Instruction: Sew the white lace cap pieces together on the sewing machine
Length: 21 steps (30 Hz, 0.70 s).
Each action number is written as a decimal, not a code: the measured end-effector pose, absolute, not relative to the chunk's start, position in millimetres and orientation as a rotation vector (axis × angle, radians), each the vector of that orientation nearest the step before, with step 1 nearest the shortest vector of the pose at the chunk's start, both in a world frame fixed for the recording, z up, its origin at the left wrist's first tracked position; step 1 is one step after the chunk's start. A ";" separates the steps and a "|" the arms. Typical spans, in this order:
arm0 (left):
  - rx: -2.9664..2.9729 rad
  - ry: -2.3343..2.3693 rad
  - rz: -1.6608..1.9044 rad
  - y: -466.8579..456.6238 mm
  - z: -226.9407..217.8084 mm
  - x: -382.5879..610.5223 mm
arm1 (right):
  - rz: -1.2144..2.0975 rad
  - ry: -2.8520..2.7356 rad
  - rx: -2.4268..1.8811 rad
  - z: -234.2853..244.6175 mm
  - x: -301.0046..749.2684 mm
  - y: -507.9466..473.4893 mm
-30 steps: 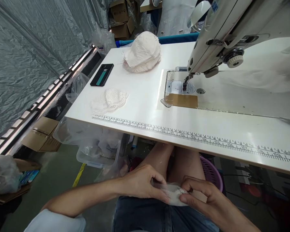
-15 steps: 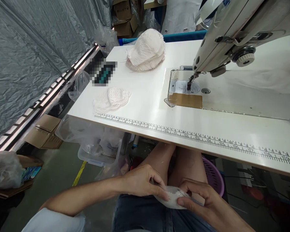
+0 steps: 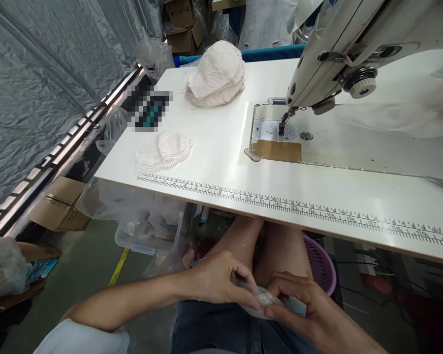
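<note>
Over my lap, below the table's front edge, my left hand (image 3: 217, 278) and my right hand (image 3: 304, 309) both pinch a small white lace fabric piece (image 3: 263, 298). Fingers of both hands are curled round it, and most of it is hidden between them. On the white sewing table (image 3: 221, 162) lies a flat white lace piece (image 3: 164, 150) near the left front, and a domed stack of lace pieces (image 3: 216, 73) sits further back. The sewing machine (image 3: 354, 49) stands at the right, its needle (image 3: 282, 125) over the plate.
A phone (image 3: 149, 105), blurred, lies at the table's left. A printed ruler (image 3: 295, 206) runs along the front edge. Under the table are plastic bags (image 3: 133, 206), a clear bin (image 3: 143, 241) and a purple basket (image 3: 319, 268). Cardboard boxes (image 3: 61, 211) sit on the floor at left.
My hands have worked the small lace piece between the fingers; it shows less now, more folded in. The view has shifted slightly.
</note>
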<state>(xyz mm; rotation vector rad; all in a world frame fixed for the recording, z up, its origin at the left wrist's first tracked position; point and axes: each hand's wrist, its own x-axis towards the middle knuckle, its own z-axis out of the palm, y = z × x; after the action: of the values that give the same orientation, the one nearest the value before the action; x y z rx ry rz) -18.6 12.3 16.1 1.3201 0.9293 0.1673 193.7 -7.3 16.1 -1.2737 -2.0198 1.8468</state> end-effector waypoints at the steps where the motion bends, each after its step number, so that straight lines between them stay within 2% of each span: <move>1: 1.324 0.930 0.176 11.9 15.6 -19.0 | 1.838 -2.037 -1.273 16.6 193.8 -7.0; 11: 1.293 0.957 0.198 13.1 16.1 -18.0 | 1.708 -2.097 -1.289 13.5 193.4 -6.2; 21: 1.325 0.953 0.166 15.3 19.5 -17.2 | 1.734 -2.093 -1.285 16.2 193.9 -6.6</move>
<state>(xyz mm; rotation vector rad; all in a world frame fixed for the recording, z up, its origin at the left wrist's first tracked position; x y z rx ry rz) -17.2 15.3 19.5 1.3246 0.9527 0.1656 193.9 -6.6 16.2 -1.2848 -2.0931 1.7344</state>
